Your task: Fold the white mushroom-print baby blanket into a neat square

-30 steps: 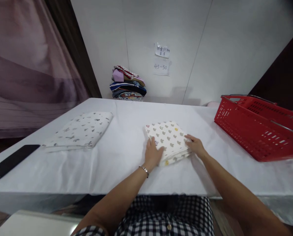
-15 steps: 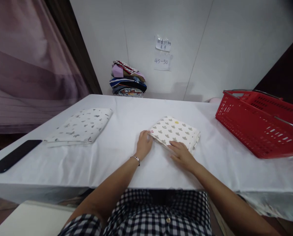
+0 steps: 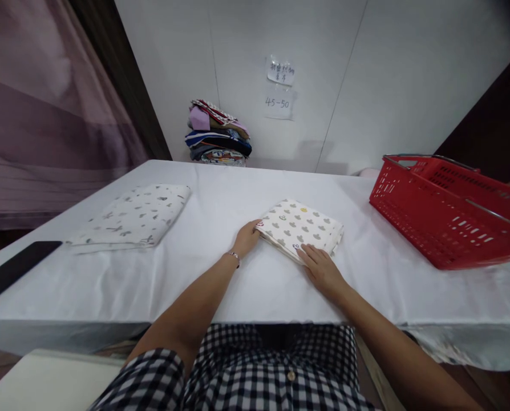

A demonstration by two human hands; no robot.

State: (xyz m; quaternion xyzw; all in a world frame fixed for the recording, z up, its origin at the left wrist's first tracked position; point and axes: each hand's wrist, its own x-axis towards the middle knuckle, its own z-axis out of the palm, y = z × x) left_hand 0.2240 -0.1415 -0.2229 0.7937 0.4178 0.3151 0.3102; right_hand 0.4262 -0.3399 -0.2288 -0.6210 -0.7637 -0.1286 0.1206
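In front of me a folded cream cloth [image 3: 300, 222] with grey cloud-like prints lies on the white-covered table, turned at an angle. At its left corner is my left hand [image 3: 245, 238], closed with fingers and thumb on the edge; a silver bracelet circles that wrist. My right hand [image 3: 323, 273] lies palm down on the near right edge, its fingers stretched out over the fabric. Farther left rests a second folded white cloth [image 3: 137, 214] with dark leaf-like prints, apart from both hands.
A red shopping basket [image 3: 443, 217] stands at the right of the table [image 3: 229, 188]. On the left near edge lies a black phone [image 3: 17, 268]. Folded fabrics [image 3: 218, 137] are piled at the back by the wall, where paper signs [image 3: 279, 103] hang.
My right hand lies flatter on the cloth's near edge, and my left fingers have closed around its left corner. The whole view has shifted slightly.
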